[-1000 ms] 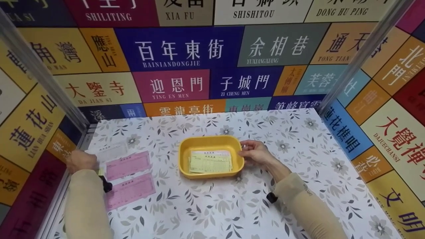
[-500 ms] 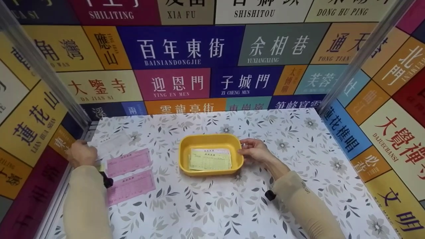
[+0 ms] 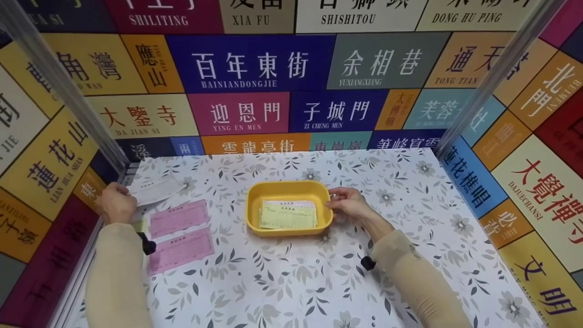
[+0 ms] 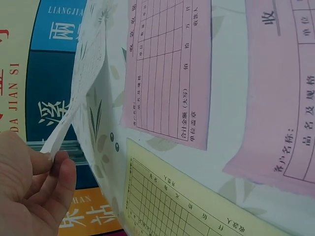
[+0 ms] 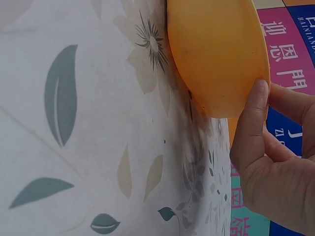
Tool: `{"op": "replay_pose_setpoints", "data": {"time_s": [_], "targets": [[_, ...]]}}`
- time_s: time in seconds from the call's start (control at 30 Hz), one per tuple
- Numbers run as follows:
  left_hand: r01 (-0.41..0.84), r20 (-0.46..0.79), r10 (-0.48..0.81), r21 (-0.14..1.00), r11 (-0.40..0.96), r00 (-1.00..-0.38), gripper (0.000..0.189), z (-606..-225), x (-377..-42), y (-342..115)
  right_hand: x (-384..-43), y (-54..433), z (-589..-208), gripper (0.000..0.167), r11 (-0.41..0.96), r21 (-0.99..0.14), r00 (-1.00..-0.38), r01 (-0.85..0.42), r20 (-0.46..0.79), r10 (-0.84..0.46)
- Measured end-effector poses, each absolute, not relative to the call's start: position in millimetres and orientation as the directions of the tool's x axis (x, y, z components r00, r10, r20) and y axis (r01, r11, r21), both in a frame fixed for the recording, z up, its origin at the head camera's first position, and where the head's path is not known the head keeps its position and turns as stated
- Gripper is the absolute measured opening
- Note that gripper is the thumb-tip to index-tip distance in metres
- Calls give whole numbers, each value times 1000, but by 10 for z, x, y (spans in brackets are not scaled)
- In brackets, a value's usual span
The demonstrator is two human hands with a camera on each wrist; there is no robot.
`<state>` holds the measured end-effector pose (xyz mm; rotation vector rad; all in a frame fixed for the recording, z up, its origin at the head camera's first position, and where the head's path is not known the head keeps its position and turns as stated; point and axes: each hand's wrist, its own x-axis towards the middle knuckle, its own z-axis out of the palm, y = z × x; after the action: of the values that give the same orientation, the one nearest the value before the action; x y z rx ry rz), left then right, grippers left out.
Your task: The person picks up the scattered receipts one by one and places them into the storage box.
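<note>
My left hand (image 3: 117,203) pinches the near-left corner of a white printed receipt slip (image 3: 159,189) between thumb and fingers. The left wrist view shows that slip (image 4: 83,83) raised at the held end, its far end reaching down toward the tabletop. My right hand (image 3: 353,202) grips the right rim of a yellow plastic basin (image 3: 289,232), which stands on the table. In the right wrist view the thumb (image 5: 253,115) lies against the outer wall of the basin (image 5: 216,54). Inside it lie several slips, with a yellow receipt slip (image 3: 288,218) on top.
Two pink receipt slips (image 3: 179,218) (image 3: 181,250) lie beside my left forearm. A yellow receipt slip (image 4: 182,196) lies close to them, mostly behind the wrist in the head view. Printed panels (image 3: 246,64) wall in the table (image 3: 273,282) at the back and sides.
My left hand has moved slightly away from me, and the white slip with it, its near end now raised. The right hand still holds the basin's rim.
</note>
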<state>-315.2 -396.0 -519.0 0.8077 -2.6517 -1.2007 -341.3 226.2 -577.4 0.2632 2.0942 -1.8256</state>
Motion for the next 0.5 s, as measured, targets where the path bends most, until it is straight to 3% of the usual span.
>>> {"op": "replay_pose_setpoints", "data": {"time_s": [0.27, 0.5], "targets": [[-393, -105, -464, 711, 583, -879, 52, -5402, -3193, -4036, -3422, 2261, -5800, 54, 147, -917, -920, 371, -385, -76], [-249, 79, -453, 745, 618, -888, 50, -5543, -3256, -4035, -3427, 2246, -5777, 49, 118, -925, -923, 362, -373, -97]]}}
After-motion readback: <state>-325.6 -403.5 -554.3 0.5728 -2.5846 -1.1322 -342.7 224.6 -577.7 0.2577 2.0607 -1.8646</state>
